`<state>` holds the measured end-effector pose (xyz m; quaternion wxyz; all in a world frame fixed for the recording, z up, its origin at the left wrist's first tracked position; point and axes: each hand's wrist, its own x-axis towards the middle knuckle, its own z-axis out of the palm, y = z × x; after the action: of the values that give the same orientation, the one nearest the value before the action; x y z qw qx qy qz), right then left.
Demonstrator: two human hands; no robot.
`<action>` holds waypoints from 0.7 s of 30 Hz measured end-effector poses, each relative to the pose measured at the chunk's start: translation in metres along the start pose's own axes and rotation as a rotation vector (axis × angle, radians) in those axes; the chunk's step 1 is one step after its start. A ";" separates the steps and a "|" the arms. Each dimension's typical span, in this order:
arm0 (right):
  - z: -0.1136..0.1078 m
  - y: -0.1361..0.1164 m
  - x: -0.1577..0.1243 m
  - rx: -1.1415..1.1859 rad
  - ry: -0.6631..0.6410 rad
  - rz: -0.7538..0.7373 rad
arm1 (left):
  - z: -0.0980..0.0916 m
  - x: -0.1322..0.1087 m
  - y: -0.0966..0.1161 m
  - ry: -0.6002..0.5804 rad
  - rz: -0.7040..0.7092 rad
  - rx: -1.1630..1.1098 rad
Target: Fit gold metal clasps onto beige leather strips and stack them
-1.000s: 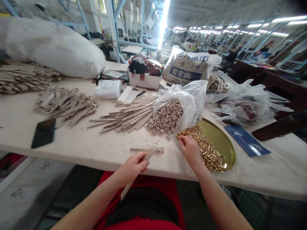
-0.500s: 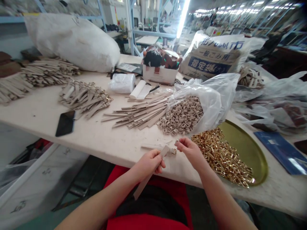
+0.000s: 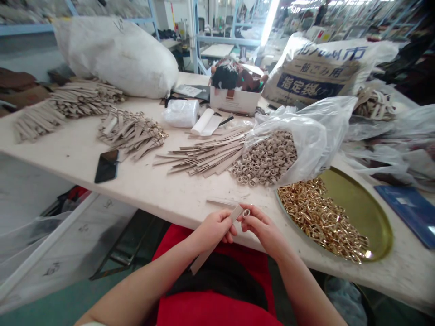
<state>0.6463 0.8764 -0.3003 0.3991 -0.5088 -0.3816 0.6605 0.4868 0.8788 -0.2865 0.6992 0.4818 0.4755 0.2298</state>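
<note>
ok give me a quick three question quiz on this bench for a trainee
1. Multiple choice: what does the left hand hold?
A) a beige strap
B) a black phone
C) a white roll

2. True or false: the gold metal pieces lie heaped on a round tray.

3. Fill in: the right hand has its fingers pinched on a small beige ___ at the strap's upper tip.

Key
1. A
2. True
3. loop
</note>
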 end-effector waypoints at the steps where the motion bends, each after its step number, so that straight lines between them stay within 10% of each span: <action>1: 0.000 0.001 -0.001 0.007 0.011 -0.011 | 0.000 -0.001 -0.002 0.002 0.005 0.013; 11: 0.005 0.015 -0.005 0.018 0.157 -0.150 | 0.003 -0.011 -0.003 0.069 0.147 0.265; 21: 0.001 0.014 -0.005 0.321 0.053 0.058 | 0.005 -0.011 0.000 0.180 0.281 0.598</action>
<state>0.6438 0.8660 -0.3109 0.4658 -0.4665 -0.2454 0.7108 0.4863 0.8680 -0.2808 0.4436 0.7041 0.5108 0.2158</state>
